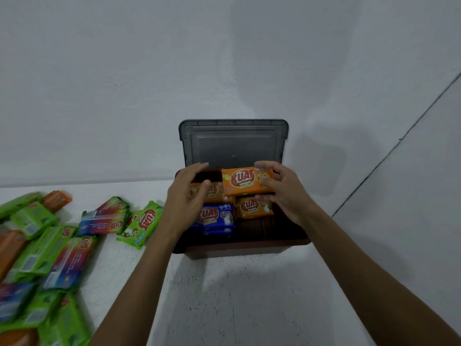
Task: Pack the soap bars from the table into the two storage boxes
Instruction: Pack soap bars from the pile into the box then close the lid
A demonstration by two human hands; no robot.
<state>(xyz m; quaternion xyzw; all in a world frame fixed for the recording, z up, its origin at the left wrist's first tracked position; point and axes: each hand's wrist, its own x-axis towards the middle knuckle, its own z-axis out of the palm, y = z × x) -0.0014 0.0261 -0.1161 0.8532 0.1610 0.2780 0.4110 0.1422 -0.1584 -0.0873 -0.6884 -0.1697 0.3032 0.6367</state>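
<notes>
The right hand grips a glossy, film-wrapped orange soap bar by its end, held flat over the back right of the dark plastic box, seemingly to seat it beside the packed rows. The left hand hovers loose-fingered and empty over the back left, likely ready to steady it. More flat, crinkly bars lie scattered on the white table.

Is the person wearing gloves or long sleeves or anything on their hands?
No gloves on the left hand or the right hand, and no rings, watch or bracelets that I can see. The left arm and the right arm are bare right to the picture's edge, so no sleeves show.
</notes>
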